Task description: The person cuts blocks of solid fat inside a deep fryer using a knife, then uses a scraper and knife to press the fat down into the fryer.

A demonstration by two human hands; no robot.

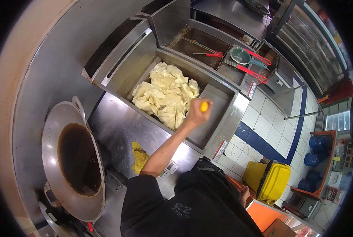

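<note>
Left hand (198, 113): seen from the head view, fingers curled tight round a yellow, round-ended handle (203, 106); the hand hides the rest.
Heap: pale cream, crumpled soft mass (164, 93), left in a rectangular steel basin (206, 128), just beside that hand.
Right hand (244, 195): at the body's right side, partly covered; I can't tell how its fingers stand.
Near left: wide round metal wok (52, 130) holding dark brown liquid (79, 158).
Steel counter (111, 122): crumpled yellow cloth (139, 158), left of the forearm.

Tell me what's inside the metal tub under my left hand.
Pale yellow lumps, beside a flat grey surface, lie inside the metal tub. Whatever is beneath the lumps is covered; your left hand also hides a little.
</note>
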